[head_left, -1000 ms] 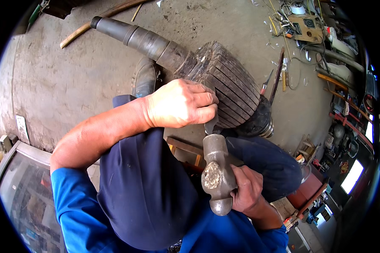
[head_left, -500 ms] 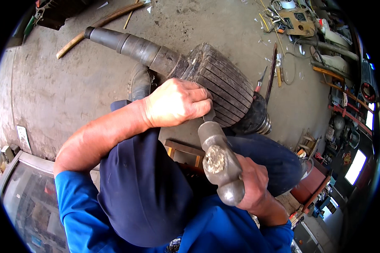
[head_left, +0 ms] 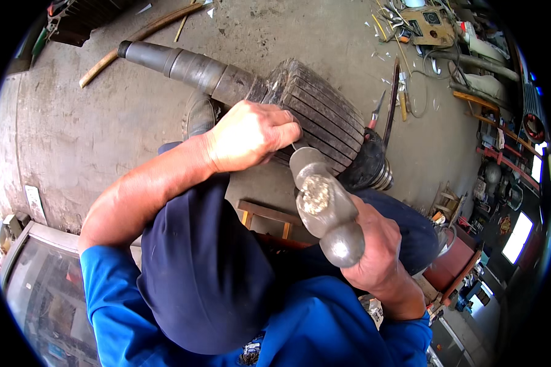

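Observation:
A heavy motor rotor with a slotted grey core lies slantwise ahead of me, its stepped steel shaft reaching to the upper left. At its lower right end sits a black collar with metal rings. My left hand is closed at the core's near side, pinching a short metal piece mostly hidden by the fingers and hammer. In my right hand, fingers wrapped round its handle, is a ball-peen hammer. The hammer's flat face is close beside my left fingertips; whether it touches the metal piece I cannot tell.
A wooden stick lies on the concrete floor beyond the shaft. Right of the rotor are a red-handled pointed tool and a dark bar. A wooden stool frame stands below my hands; a glass-topped cabinet is at lower left.
The hammer and my right hand have moved up, bringing the hammer's face nearer my left fingers. My left hand and the rotor appear slightly higher and further left in view.

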Demonstrator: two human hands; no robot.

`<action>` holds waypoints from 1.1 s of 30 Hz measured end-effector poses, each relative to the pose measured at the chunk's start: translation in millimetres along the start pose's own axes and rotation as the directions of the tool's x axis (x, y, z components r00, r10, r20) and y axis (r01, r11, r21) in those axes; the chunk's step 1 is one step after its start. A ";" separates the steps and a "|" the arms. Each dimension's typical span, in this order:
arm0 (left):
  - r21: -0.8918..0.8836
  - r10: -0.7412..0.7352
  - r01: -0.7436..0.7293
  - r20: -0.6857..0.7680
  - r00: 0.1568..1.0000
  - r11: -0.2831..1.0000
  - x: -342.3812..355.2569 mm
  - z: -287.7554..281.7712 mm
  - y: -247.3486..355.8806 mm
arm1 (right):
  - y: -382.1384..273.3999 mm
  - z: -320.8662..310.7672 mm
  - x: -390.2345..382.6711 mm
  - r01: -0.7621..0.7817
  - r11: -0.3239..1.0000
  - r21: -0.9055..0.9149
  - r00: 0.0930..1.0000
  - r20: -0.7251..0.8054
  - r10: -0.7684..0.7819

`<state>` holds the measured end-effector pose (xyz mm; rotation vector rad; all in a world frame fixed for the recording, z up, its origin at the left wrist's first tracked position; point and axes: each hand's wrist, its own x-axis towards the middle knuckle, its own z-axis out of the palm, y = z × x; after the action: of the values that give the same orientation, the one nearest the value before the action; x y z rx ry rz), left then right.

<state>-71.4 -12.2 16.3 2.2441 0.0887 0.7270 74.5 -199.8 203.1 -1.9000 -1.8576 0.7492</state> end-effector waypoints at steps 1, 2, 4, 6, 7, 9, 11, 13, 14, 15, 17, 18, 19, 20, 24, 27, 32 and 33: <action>-0.029 -0.005 0.004 -0.020 1.000 1.000 -0.8 2.1 4.9 | -3.0 2.4 -4.2 -0.025 0.998 0.063 1.000 -0.014 0.026; -0.022 0.001 -0.001 -0.027 1.000 1.000 0.7 2.7 3.6 | -6.0 4.9 -8.4 -0.049 0.991 0.127 0.998 -0.025 0.053; -0.004 0.019 -0.019 -0.042 0.999 1.000 5.1 1.5 -0.7 | -3.6 5.0 -4.8 -0.031 0.993 0.118 0.999 -0.036 0.035; -0.044 0.000 -0.002 -0.033 0.999 0.999 1.9 2.4 0.6 | 2.5 0.6 10.5 0.023 0.998 0.052 0.999 -0.038 -0.021; -0.057 -0.020 0.019 -0.019 1.000 0.998 0.2 1.6 1.4 | 3.5 -0.9 14.4 0.038 0.997 0.061 0.998 -0.052 -0.035; -0.064 -0.045 0.045 -0.001 0.999 0.997 4.1 0.4 0.4 | -4.1 -1.4 13.1 0.075 0.992 0.102 0.986 -0.158 -0.058; -0.063 -0.040 0.039 -0.017 0.999 0.997 4.7 -1.2 0.4 | -4.9 -8.6 12.5 0.011 0.993 0.121 0.997 -0.071 -0.002; -0.079 -0.046 0.046 0.002 0.999 0.996 2.3 -3.7 -1.5 | -6.0 -19.3 20.6 -0.123 0.985 0.124 0.989 0.096 0.111; -0.072 -0.041 0.041 0.004 0.999 0.997 3.7 -3.9 -1.8 | -8.1 -20.0 21.8 -0.149 0.980 0.134 0.985 0.102 0.136; -0.064 -0.036 0.036 0.005 0.999 0.997 5.7 -4.3 -0.4 | -12.5 -22.2 20.1 -0.185 0.972 0.142 0.980 0.105 0.171; -0.069 -0.063 0.064 0.020 0.998 0.996 7.5 -1.8 2.3 | -16.6 -16.7 13.8 -0.146 0.967 0.207 0.989 0.006 0.148; -0.069 -0.061 0.062 0.018 0.998 0.996 8.8 -2.8 1.2 | -17.2 -18.2 13.9 -0.089 0.983 0.159 0.995 -0.018 0.093; -0.068 -0.056 0.057 0.017 0.998 0.996 10.6 -4.9 -0.2 | -16.3 -22.5 20.7 -0.065 0.995 0.082 0.998 -0.003 0.065; -0.067 -0.050 0.051 0.016 0.999 0.996 11.1 -5.7 -0.4 | -15.1 -24.7 27.4 -0.069 0.998 0.006 0.997 0.033 0.069; -0.053 -0.067 0.067 -0.010 0.998 0.996 9.7 -1.3 2.4 | -12.4 -30.1 28.8 -0.015 1.000 -0.015 0.999 0.049 0.015; -0.077 -0.069 0.070 0.009 0.998 0.995 9.0 -2.2 2.0 | -9.8 -28.3 30.6 0.021 1.000 0.013 0.999 0.045 -0.022; -0.022 -0.091 0.091 -0.003 0.996 0.996 6.7 0.4 4.1 | -3.2 -27.6 25.2 -0.237 0.966 0.104 0.968 0.114 0.225; -0.044 -0.096 0.093 -0.059 0.994 0.995 7.4 1.7 5.6 | 2.8 -22.5 16.3 -0.256 0.951 0.172 0.966 0.076 0.246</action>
<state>-65.2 -15.2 22.8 2.1636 0.2066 0.7392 90.2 -181.5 217.3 -2.0364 -1.5331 1.0225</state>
